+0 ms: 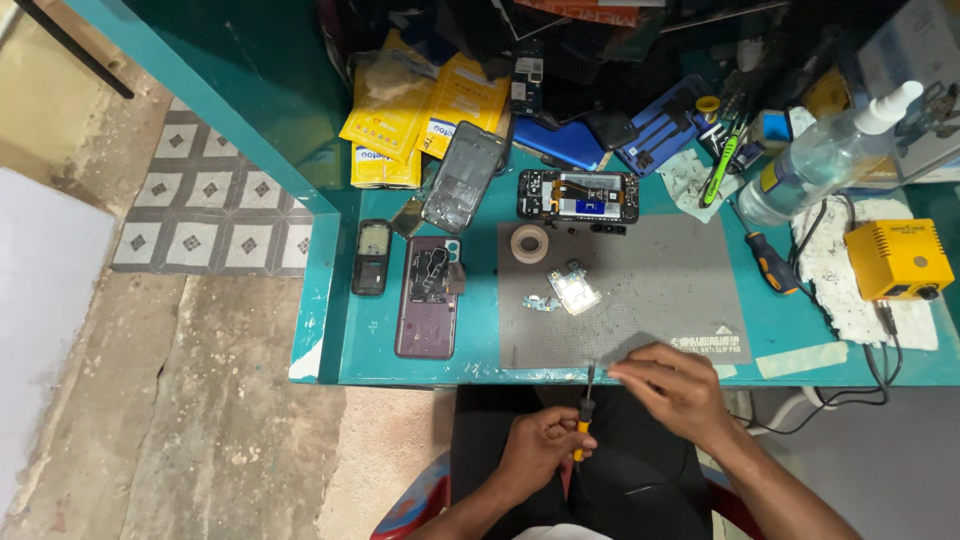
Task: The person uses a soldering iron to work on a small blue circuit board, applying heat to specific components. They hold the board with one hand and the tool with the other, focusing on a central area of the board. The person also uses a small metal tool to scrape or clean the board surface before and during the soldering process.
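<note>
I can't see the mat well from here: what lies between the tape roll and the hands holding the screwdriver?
Head view: on the grey mat, a small circuit board with loose parts lies between the tape roll and the hands on the screwdriver.

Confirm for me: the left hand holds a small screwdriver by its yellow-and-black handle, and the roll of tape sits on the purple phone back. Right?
Not quite. In the head view the roll of tape sits on the grey anti-slip mat, beside the purple phone back, not on it. The left hand does hold the small screwdriver.
</note>
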